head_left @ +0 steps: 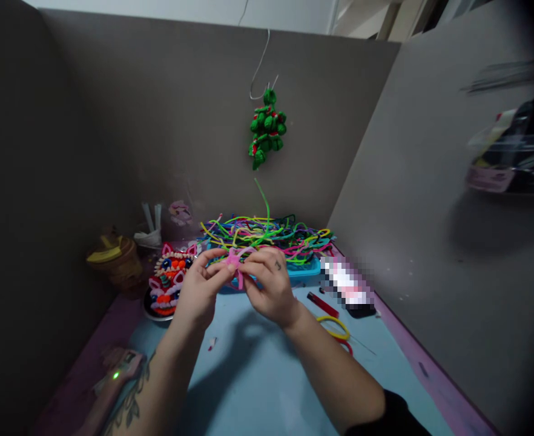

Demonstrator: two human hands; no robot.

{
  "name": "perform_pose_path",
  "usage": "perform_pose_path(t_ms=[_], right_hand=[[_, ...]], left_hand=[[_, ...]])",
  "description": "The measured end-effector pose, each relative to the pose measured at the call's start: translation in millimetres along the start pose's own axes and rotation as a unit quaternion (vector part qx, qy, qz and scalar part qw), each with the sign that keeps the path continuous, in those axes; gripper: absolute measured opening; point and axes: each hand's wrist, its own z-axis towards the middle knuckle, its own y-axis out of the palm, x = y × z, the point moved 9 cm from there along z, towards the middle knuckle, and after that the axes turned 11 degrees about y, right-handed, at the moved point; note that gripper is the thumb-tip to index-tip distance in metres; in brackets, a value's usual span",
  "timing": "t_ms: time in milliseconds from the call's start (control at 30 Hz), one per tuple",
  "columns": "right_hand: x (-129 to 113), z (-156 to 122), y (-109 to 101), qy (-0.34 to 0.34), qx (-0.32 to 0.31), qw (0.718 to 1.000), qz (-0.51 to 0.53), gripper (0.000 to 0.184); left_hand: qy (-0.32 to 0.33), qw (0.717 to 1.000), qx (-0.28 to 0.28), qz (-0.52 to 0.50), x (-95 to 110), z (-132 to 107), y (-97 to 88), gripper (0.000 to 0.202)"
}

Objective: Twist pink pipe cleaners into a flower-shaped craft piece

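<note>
1. Two bare hands meet at the centre, above a pale blue work surface [294,399]. Between them, in front of a blue tray [310,267], is a small pink fuzzy piece [233,260] with strands sticking out.
2. The left hand [201,287] pinches the piece from its side, thumb and fingertips together on it. The right hand [269,281] also has its fingertips closed on the piece, which is partly covered.
3. Likely risk: the piece could bend out of shape, as it looks soft and thin; uneven pressure from the 2 pinches would cause it.
4. A loose strand could slip free if either pinch relaxes; only fingertips appear to hold it.
5. Behind the hands, tangled fuzzy stems [271,233] spill over the tray. A pink strand could snag there, because the hands work so near.
6. On the left, a sleeve-free forearm passes beside a pink tool [124,369] with a green light. A careless elbow might knock it; whether it is hot, I cannot tell.
7. Near the left wrist, a bowl [151,313] of colourful fuzzy figures [164,297] could be nudged by a sideways swing.
</note>
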Motion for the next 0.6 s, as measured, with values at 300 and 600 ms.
perform_pose_path(t_ms=[300, 600], right_hand=[[36, 2, -3, 0.219, 0.029, 0.967, 0.129, 0.010], [61, -1, 22, 0.334, -0.067, 0.902, 0.267, 0.017]], left_hand=[[0.105, 0.989, -0.039, 0.098, 19, -7, 13.3, 0.043], [0.147, 0.977, -0.059, 0.142, 24, -3, 7.6, 0.043]])
